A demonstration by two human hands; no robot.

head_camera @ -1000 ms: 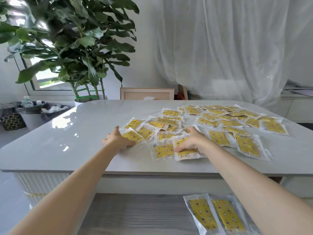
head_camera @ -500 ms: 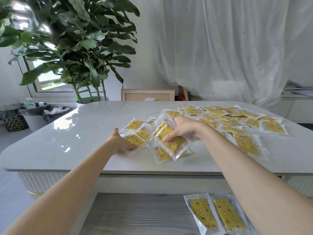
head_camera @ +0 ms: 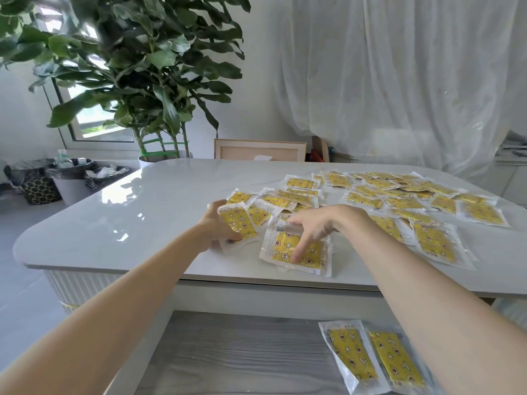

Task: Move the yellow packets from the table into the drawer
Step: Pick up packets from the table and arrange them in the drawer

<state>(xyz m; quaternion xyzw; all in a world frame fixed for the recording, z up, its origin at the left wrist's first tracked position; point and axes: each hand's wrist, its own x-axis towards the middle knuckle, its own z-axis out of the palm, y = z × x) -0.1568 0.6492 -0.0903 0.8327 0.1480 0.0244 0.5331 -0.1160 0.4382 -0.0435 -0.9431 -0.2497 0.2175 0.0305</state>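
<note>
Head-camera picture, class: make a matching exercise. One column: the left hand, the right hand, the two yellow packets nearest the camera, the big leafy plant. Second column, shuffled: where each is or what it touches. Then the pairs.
Column one:
1. left hand
2. right hand
3. two yellow star-print packets in clear wrap
4. big green leafy potted plant

Column two:
A. behind the far left corner of the glossy white table
B. fingers spread on a flat packet near the table's front edge
C. lying in the open grey wood-grain drawer
D. gripping a tilted packet

Pairs: 1-D, 2-B, 3-C, 4-A
</note>
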